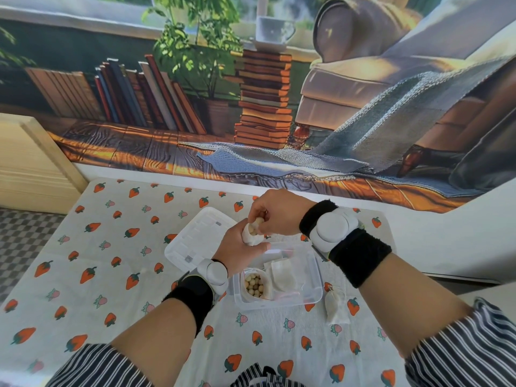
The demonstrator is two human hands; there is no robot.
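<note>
On strawberry tablecloth (117, 247), before mural (251, 93)

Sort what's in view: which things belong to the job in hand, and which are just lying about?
In use: left hand holding the pouch; right hand pinching beans at its mouth; bean bag and spare pouches in the box.
Lying about: lid, left of the box; loose pouch on the tablecloth; wooden board; backdrop.

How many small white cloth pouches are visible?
3. One small white cloth pouch is in the left hand; a flat pouch lies in the clear plastic box; a third pouch lies on the strawberry-print tablecloth right of it. The box may hide more.
</note>
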